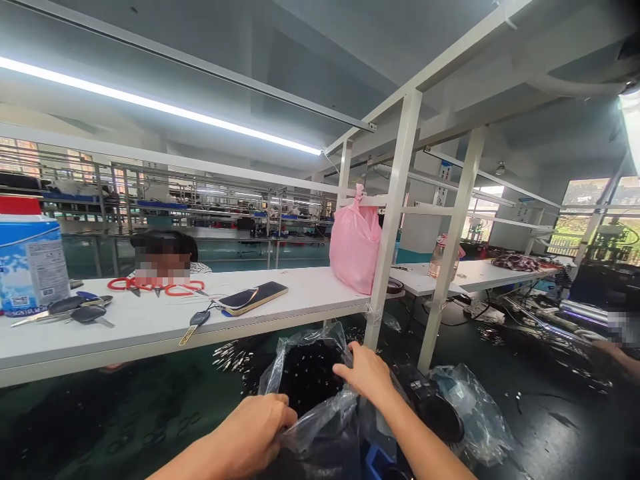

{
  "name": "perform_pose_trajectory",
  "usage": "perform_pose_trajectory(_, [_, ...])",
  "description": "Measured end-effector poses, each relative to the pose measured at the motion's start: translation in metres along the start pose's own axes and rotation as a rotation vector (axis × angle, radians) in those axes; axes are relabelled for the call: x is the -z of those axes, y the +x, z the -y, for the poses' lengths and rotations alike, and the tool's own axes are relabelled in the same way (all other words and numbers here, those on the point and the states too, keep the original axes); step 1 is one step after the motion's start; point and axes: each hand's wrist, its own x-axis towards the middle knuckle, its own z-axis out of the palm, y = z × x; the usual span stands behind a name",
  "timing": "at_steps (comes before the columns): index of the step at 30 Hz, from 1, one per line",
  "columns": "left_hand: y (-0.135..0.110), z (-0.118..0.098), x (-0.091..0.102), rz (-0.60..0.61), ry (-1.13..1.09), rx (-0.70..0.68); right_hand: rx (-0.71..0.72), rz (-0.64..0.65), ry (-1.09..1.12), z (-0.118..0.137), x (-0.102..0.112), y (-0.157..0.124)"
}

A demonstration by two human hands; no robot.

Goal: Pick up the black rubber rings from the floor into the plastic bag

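My left hand point(253, 430) grips the near edge of a clear plastic bag point(305, 380) filled with small black parts, low in the middle of the view. My right hand point(367, 373) holds the bag's far right rim, fingers curled over the plastic. The bag's mouth is held apart between both hands. A second clear bag point(470, 413) lies just right of my right forearm, next to a black device point(430, 403).
A white shelf point(150, 327) at eye level carries a phone point(253, 297), keys point(75, 310), red scissors point(150, 285), a blue-white box point(31, 260) and a pink bag point(354, 243). White posts point(390, 233) stand behind the bag. Another person sits behind the shelf; a co-worker's arm point(620, 357) is at far right.
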Motion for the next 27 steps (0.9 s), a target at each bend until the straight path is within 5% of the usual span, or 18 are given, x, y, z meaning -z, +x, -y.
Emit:
perform_pose_trajectory(5, [-0.019, -0.008, -0.006, 0.055, 0.036, 0.037, 0.031, -0.022, -0.073, 0.005, 0.004, -0.01])
perform_pose_trajectory(9, [-0.027, -0.008, -0.005, 0.086, 0.019, 0.119, 0.057, -0.137, -0.055, 0.005, 0.028, -0.009])
perform_pose_trajectory(16, [-0.039, -0.017, 0.036, -0.089, -0.087, 0.124, 0.146, -0.287, 0.024, -0.002, 0.072, 0.004])
perform_pose_trajectory(20, [-0.055, -0.021, 0.049, -0.213, -0.114, 0.048, 0.207, -0.34, 0.101, 0.0, 0.073, 0.002])
perform_pose_trajectory(27, [-0.064, -0.007, 0.047, -0.246, -0.189, 0.046, 0.269, -0.322, 0.165, 0.005, 0.067, -0.006])
